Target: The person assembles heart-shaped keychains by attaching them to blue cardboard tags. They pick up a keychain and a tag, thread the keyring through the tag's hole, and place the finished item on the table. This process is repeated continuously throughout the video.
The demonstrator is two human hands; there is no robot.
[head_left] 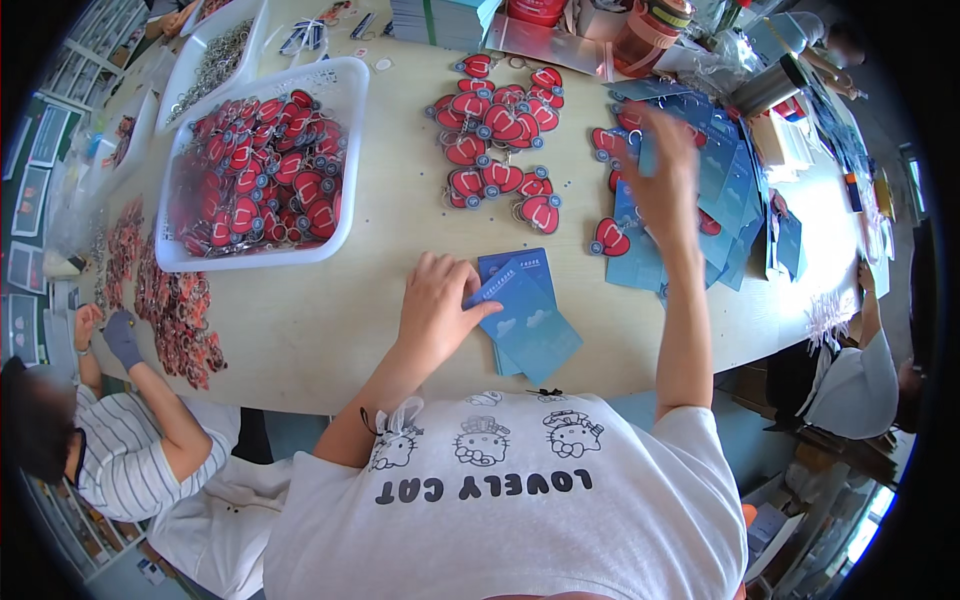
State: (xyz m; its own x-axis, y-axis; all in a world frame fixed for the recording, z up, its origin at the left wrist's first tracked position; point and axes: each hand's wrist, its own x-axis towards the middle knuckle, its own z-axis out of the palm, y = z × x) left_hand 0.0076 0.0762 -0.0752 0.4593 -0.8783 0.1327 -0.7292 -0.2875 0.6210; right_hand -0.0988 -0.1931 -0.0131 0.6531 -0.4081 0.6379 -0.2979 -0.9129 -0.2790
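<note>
My left hand pinches the left edge of a blue card between thumb and fingers. That card lies askew on a few other blue cards at the table's near edge. My right hand, smeared by motion, is above the blue cards spread at the right. Its thumb stands apart from the fingers, and nothing shows between them. Red heart-shaped keychains with small blue round tags lie around it, one keychain below left. A cluster of the same keychains sits mid-table.
A white basket full of red keychains stands at left. Farther left lie heaps of small red pieces and a tray of metal rings. A pink-lidded bottle and a dark cylinder stand behind the cards. Other people sit at both sides.
</note>
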